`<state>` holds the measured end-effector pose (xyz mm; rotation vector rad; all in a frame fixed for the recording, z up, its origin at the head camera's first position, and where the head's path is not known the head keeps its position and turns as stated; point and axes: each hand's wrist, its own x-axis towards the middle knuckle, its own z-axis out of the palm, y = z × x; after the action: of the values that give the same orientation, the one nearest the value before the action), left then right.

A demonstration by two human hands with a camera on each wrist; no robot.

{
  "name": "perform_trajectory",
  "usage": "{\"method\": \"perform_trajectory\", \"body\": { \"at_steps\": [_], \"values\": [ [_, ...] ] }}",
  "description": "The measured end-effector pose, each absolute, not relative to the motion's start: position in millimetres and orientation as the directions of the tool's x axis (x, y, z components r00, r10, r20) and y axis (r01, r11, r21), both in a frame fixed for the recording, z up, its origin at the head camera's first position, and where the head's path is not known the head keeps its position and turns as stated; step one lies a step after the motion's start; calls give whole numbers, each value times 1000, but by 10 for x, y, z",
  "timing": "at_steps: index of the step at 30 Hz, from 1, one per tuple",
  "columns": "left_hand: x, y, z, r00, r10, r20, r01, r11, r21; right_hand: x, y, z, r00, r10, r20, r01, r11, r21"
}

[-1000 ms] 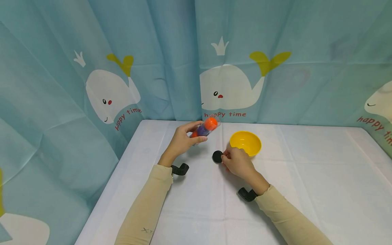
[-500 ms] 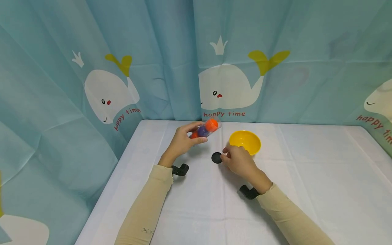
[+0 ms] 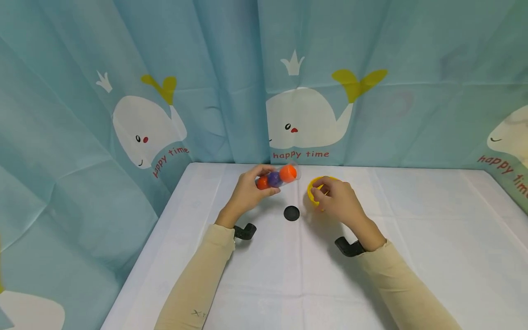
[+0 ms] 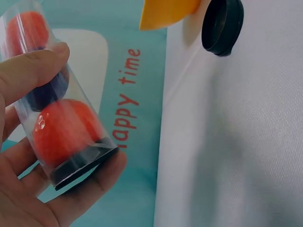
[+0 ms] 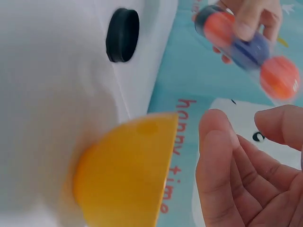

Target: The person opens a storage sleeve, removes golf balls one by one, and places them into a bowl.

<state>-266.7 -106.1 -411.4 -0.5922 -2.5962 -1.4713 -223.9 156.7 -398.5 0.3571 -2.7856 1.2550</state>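
My left hand [image 3: 246,189] grips a clear plastic tube [image 4: 66,101], thumb on one side and fingers around the other. Inside it sit an orange ball [image 3: 288,173], a purple ball [image 3: 274,179] and a second orange ball [image 3: 262,182] in a row. A black base closes the tube's lower end; the raised end is clear plastic, tilted to the right. My right hand [image 3: 341,201] hovers over a yellow bowl [image 5: 128,175], its fingers loosely bent with nothing between them. On the white cloth between the hands lies a round black lid [image 3: 291,213].
A white cloth covers the table [image 3: 264,284]. Behind it and at the left hangs a blue curtain [image 3: 231,91] printed with whales. Black camera mounts [image 3: 349,247] stick out at both wrists.
The right hand has let go of the black lid, leaving it on the cloth, and has moved right and up over the bowl. The tube has tipped slightly flatter in the left hand.
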Motion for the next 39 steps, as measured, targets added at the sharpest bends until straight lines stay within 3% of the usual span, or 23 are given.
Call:
{"method": "perform_trajectory", "body": {
  "at_steps": [12, 27, 39],
  "values": [
    [-2682, -1019, -4150, -879, 307, 365, 469, 409, 783, -2273, 1763, -3870, -984, -121, 134, -181, 656, -733],
    [-2665, -962, -4158, -888, 285, 360, 455, 432, 779, -2323, 1931, -3838, -984, -115, 137, -179, 663, -727],
    [-2615, -898, -4116, -880, 310, 361, 474, 517, 713, -2376, 2061, -3869, -965, -186, 187, -255, 488, -835]
  ]
}}
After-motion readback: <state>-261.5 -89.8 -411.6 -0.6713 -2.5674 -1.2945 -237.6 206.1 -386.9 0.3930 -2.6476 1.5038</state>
